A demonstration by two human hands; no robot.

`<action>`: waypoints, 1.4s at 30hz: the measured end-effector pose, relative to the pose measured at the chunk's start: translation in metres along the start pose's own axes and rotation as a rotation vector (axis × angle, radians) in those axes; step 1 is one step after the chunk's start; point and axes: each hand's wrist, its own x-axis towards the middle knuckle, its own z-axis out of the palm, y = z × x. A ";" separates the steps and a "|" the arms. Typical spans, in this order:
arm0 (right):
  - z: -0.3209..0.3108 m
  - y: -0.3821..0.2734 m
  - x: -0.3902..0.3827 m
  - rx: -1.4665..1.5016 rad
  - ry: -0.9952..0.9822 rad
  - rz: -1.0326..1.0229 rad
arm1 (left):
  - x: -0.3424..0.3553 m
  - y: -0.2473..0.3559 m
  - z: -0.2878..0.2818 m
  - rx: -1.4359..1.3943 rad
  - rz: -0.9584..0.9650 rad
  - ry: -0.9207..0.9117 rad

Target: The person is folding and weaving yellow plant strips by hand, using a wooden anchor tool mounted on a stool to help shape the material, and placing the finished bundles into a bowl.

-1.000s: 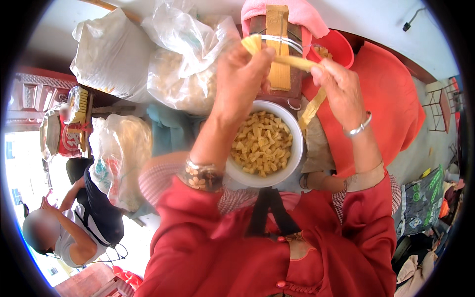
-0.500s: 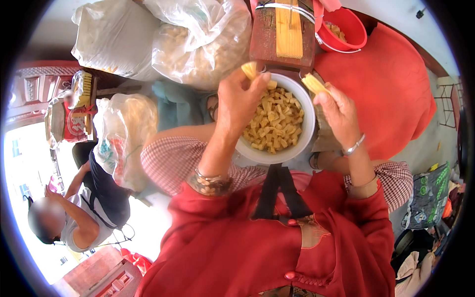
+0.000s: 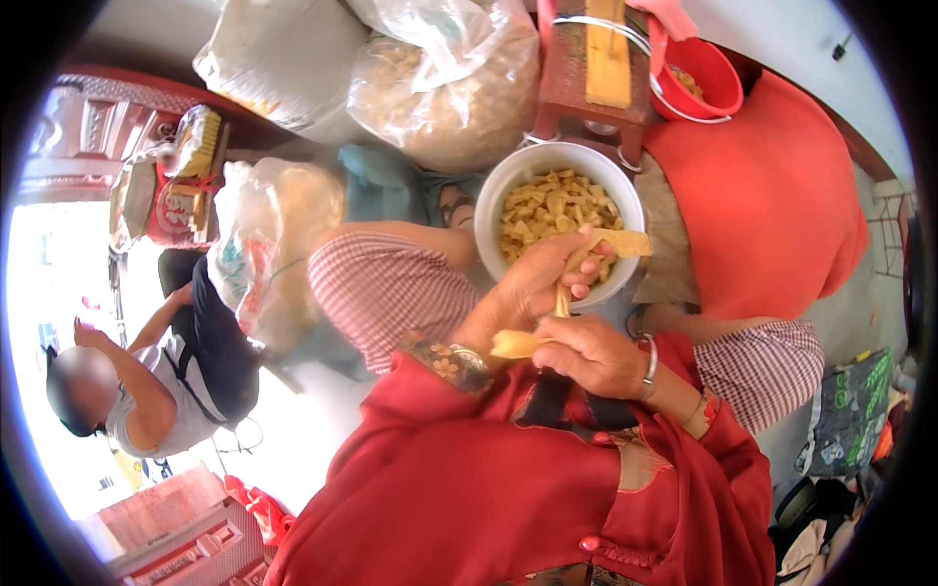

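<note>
My left hand is closed over the near rim of a white bucket, gripping a flat pale-yellow strip that sticks out to the right past its fingers. Just below it, my right hand is closed on another yellow piece, whose wider end points left. A narrow yellow length spans the gap between the two hands; whether it belongs to either piece I cannot tell. Inside the bucket lie many short yellow-brown chunks, partly hidden by my left hand.
Beyond the bucket stands a dark red stool with a yellow wooden block on it. A red bucket hangs beside it, near a red cloth heap. Clear bags stand far left. Another person sits at the left.
Both hands have come down and together from above the bucket, the right one crossing to the near side below the left. The view has shifted, so the surroundings sit further right.
</note>
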 end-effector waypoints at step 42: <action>-0.028 0.050 -0.036 -0.096 0.561 -0.093 | -0.062 -0.033 0.038 0.254 0.724 -0.348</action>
